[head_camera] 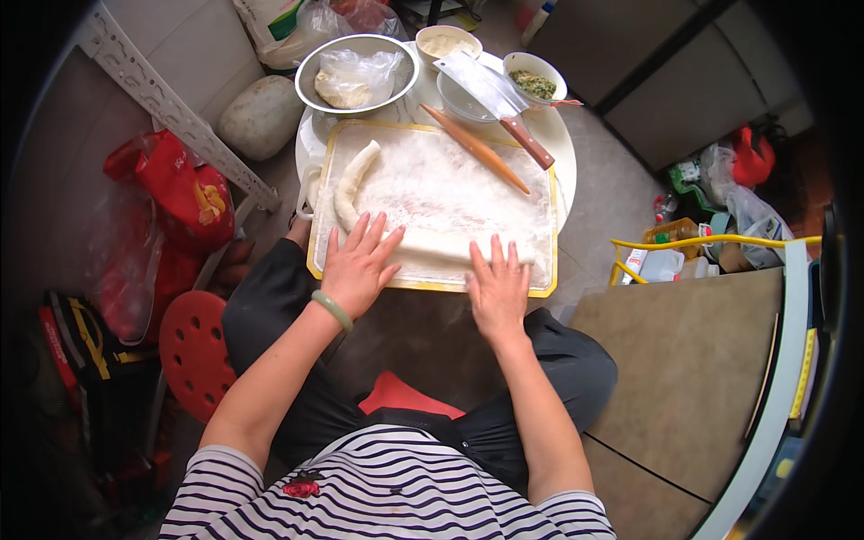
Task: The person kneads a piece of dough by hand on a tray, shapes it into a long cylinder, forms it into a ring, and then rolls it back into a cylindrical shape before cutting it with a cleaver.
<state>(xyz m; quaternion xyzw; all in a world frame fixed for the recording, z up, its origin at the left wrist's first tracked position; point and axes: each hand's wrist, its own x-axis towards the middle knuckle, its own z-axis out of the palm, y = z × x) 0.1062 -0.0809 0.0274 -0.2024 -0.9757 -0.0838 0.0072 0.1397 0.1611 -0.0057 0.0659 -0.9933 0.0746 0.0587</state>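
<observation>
A long rope of dough [435, 248] lies on a floured cutting board [439, 175] with a yellow rim. It runs along the board's near side and curls away from me at the left end. My left hand [361, 262] rests palm down on the rope near that bend, fingers spread. Farther right, my right hand [501, 287] touches the same rope with its fingertips, fingers apart. Neither hand grips anything, and both partly cover the dough. A tapered wooden rolling pin [476, 150] lies slantwise across the board's far right part.
A cleaver [487, 88] rests across a clear bowl [453, 101], handle over the board. Behind the board on the round white table [565, 162] stand a metal basin [302, 88] with bagged dough [351, 81], a flour bowl [420, 48] and a bowl of chopped filling [533, 84]. A red stool [196, 351] stands left.
</observation>
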